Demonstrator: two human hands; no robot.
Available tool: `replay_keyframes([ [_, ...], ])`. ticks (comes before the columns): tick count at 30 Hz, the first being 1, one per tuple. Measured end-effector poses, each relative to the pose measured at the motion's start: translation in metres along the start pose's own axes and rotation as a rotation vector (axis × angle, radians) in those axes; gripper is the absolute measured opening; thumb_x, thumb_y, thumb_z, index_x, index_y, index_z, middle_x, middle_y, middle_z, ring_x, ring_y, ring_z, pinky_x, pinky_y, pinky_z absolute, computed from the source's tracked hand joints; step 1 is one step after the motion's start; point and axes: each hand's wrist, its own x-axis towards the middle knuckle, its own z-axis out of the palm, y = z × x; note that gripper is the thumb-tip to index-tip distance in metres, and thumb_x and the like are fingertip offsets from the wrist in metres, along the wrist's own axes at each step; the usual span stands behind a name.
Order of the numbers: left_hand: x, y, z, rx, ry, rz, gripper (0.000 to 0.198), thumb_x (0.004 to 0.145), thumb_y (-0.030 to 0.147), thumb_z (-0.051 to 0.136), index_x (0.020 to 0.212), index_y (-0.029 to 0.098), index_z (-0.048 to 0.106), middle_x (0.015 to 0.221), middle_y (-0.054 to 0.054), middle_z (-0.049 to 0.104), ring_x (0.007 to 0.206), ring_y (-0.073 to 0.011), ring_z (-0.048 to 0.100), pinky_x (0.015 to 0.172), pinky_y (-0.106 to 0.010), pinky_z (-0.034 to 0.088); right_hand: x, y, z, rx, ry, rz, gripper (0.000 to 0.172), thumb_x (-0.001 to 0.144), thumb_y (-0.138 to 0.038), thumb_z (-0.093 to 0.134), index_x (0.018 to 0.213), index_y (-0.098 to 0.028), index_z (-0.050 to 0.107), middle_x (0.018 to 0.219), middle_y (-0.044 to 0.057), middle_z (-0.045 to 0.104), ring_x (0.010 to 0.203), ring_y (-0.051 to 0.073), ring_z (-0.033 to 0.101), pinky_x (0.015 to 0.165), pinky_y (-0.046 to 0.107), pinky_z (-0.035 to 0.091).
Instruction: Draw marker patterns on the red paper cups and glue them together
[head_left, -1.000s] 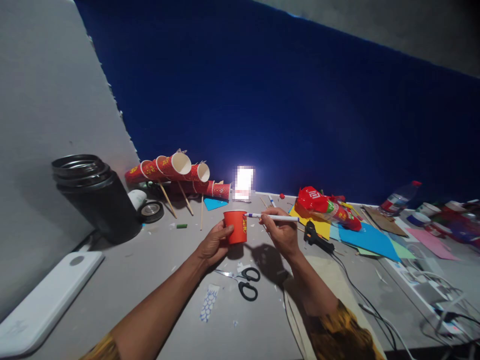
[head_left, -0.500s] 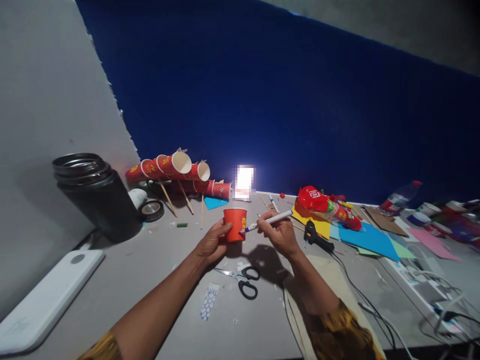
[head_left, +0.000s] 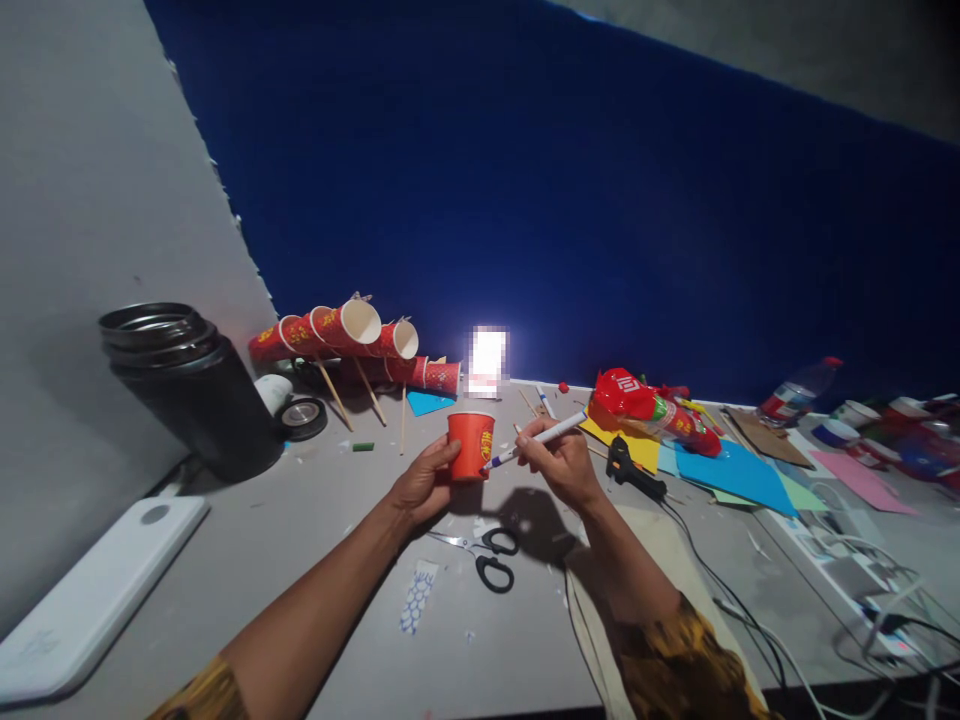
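Observation:
Upright in my left hand (head_left: pixel 426 480) is a red paper cup (head_left: pixel 466 447) with a yellow printed emblem on its right side. My left fingers wrap its left side, thumb in front. My right hand (head_left: pixel 559 465) closes around a white marker (head_left: pixel 553 430) with blue markings, slanting down to the left. The marker's lower end is at the cup's lower right side; whether it touches I cannot tell. Below the cup, scissors (head_left: pixel 491 560) with black handles lie spread on the table. A paper strip (head_left: pixel 418 597) with a blue scale pattern lies beside them.
Joined red cups on sticks (head_left: pixel 322 330) stand at back left, beside a black flask (head_left: pixel 199 395). A white power bank (head_left: pixel 101 595) lies at left. To the right are a glue gun (head_left: pixel 634 470), a red packet (head_left: pixel 626 395), blue paper (head_left: pixel 739 480) and tangled cables (head_left: pixel 862 570).
The marker's lower end has shifted slightly down along the cup, and the cup's emblem shows more fully. Both hands keep their holds. The whole view has shifted a little.

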Motion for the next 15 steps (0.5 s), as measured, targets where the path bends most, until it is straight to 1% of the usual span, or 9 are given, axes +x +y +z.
replay_keyframes([
  [2,0.0005,-0.0002,-0.0006,-0.012,0.002,-0.008,0.047,0.083,0.024,0.076,0.126,0.008,0.064,0.105,-0.016,0.073,0.091,-0.0233,0.071,0.09,-0.036,0.057,0.0006,-0.0005,0.0012,-0.007,0.013,-0.006,0.025,0.088,-0.042,0.068,0.078,-0.019,0.067,0.061,0.001,0.069,0.049,0.013,0.057,0.048,0.024,0.043],
  [6,0.0012,-0.0008,-0.0022,-0.027,-0.01,-0.023,0.046,0.085,0.023,0.074,0.127,0.008,0.064,0.107,-0.016,0.073,0.09,-0.022,0.071,0.088,-0.035,0.058,0.0019,-0.0018,0.0024,-0.032,0.079,-0.044,0.023,0.088,-0.04,0.067,0.078,-0.019,0.068,0.064,0.001,0.069,0.05,0.012,0.055,0.048,0.023,0.042],
  [11,0.0017,-0.001,-0.0025,-0.032,0.031,-0.046,0.042,0.086,0.026,0.073,0.123,0.007,0.064,0.103,-0.017,0.072,0.086,-0.0228,0.071,0.084,-0.035,0.06,0.0005,-0.0007,-0.0004,0.029,-0.003,0.029,0.026,0.086,-0.043,0.069,0.077,-0.019,0.066,0.06,0.001,0.069,0.048,0.013,0.058,0.047,0.023,0.045],
  [15,0.0014,-0.0008,-0.0019,-0.064,0.014,-0.062,0.047,0.085,0.025,0.074,0.125,0.005,0.063,0.103,-0.018,0.072,0.088,-0.0229,0.071,0.087,-0.034,0.059,0.0008,0.0003,-0.0006,0.032,0.055,-0.003,0.026,0.088,-0.044,0.069,0.079,-0.02,0.067,0.064,0.001,0.071,0.05,0.012,0.058,0.047,0.023,0.045],
])
